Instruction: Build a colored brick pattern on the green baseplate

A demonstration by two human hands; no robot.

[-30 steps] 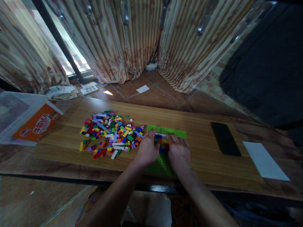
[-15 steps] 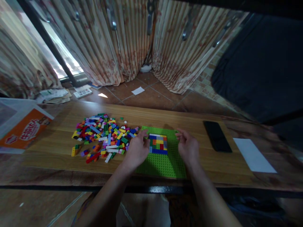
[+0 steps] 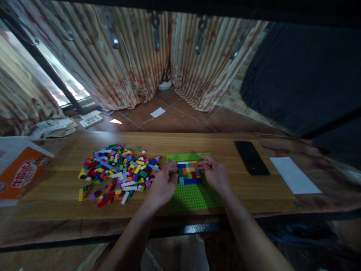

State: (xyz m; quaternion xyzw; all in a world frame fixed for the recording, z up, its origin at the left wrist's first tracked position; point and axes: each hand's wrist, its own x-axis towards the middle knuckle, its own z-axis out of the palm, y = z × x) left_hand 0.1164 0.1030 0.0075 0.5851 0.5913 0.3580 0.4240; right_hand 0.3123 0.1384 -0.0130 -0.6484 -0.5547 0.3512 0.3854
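On a green studded baseplate [image 3: 188, 198] lies a low, roughly square build of toy bricks [image 3: 189, 174]. White and blue bricks line its far edge, dark blue ones its near edge, and mixed colours fill the middle. My left hand [image 3: 163, 185] is at the build's left side, its fingers partly bent and apart, with no brick visible in them. Across from it, my right hand [image 3: 216, 175] has its fingertips at the far right corner of the build. Those fingers are loosely bent; whether they touch the bricks is hard to tell.
A heap of loose coloured bricks [image 3: 121, 171] spreads over the wooden board [image 3: 220, 145] on the left. To the right are a black phone [image 3: 252, 158] and a white sheet [image 3: 295, 175]. An orange and white package [image 3: 24, 171] stands far left.
My right hand has moved left, from the baseplate's right part to the build's right edge. My left hand stays at the left side. The camera view has shifted and turned slightly.
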